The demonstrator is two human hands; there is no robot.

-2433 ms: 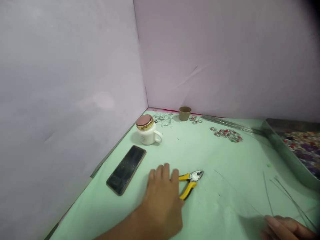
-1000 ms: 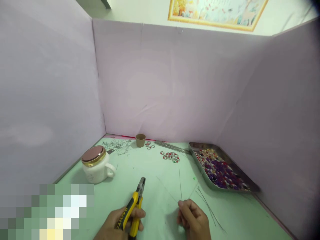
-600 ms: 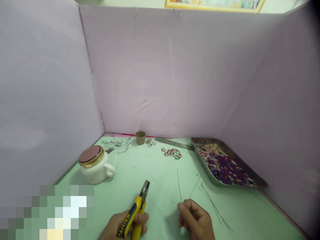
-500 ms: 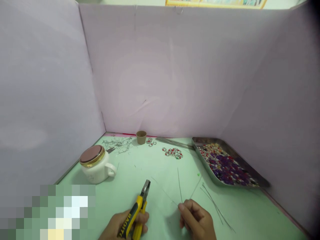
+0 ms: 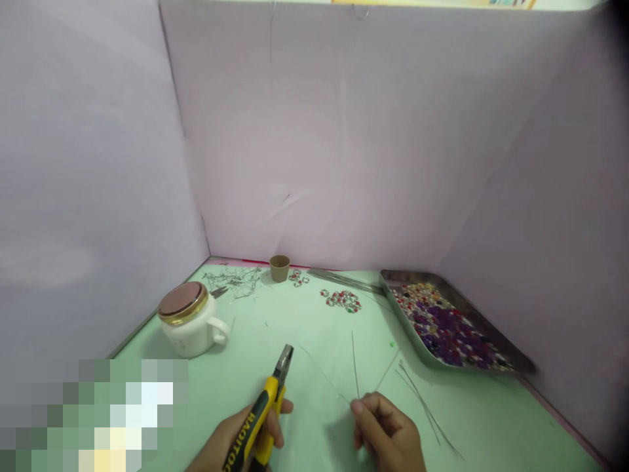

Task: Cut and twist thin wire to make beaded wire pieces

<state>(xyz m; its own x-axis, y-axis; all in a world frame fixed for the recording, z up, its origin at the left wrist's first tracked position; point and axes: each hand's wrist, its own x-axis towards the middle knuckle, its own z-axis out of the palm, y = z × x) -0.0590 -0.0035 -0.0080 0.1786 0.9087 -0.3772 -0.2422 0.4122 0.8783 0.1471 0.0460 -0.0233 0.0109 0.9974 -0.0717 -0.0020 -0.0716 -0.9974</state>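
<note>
My left hand is wrapped round the yellow and black handles of a pair of pliers, whose metal jaws point up and away from me. To the right, my right hand is closed in a pinch on thin wires that fan out from the fingertips. The pliers and the wires are apart. Beside the right hand, a few loose wires lie crossed on the green tabletop. Farther back sits a small heap of wire rings with red beads.
A lidded white mug stands at left, with a pile of wire scraps behind it. A small brown cup and a bundle of straight wires lie along the back. At right, a metal tray holds many beads. Pale panels enclose the table.
The pliers have shifted slightly left and their jaws look a little more closed. My right hand keeps its pinch on the wires. The view has tilted slightly.
</note>
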